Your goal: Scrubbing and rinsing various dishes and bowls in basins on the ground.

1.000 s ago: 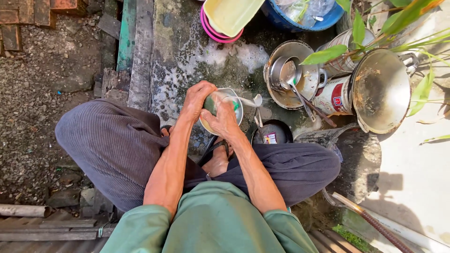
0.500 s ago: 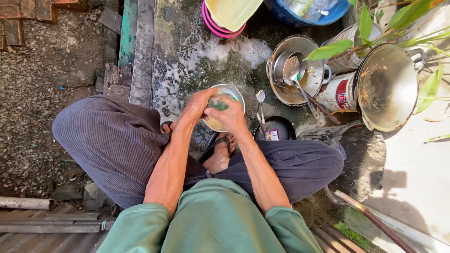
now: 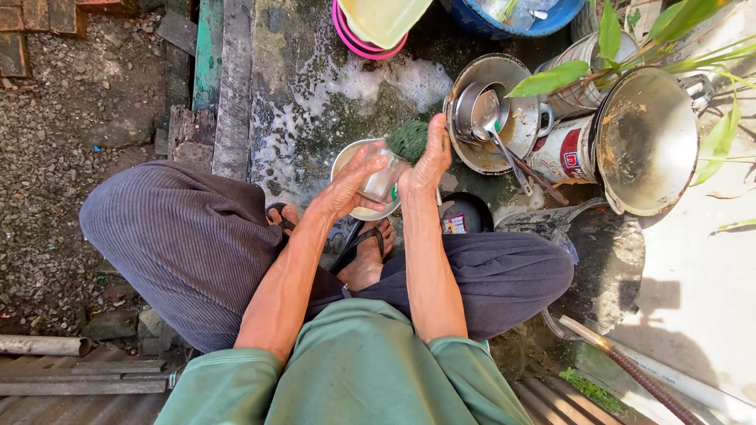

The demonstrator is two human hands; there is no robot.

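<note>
I squat over wet, soapy ground. My left hand (image 3: 346, 187) grips a clear drinking glass (image 3: 379, 181), tilted over a metal bowl (image 3: 346, 157) on the ground. My right hand (image 3: 429, 161) presses a dark green scouring pad (image 3: 408, 140) against the mouth of the glass. Both forearms reach forward between my knees.
To the right stand a metal pan with a cup and ladle (image 3: 492, 118), a printed tin can (image 3: 563, 153) and a large metal pot (image 3: 646, 142) on its side. Pink and yellow basins (image 3: 378, 24) and a blue tub (image 3: 512, 20) sit at the top. A small dark pan (image 3: 465, 214) lies by my right knee.
The glass has been tipped and lifted out of the bowl. My right hand rose with the green pad from inside the glass to its rim.
</note>
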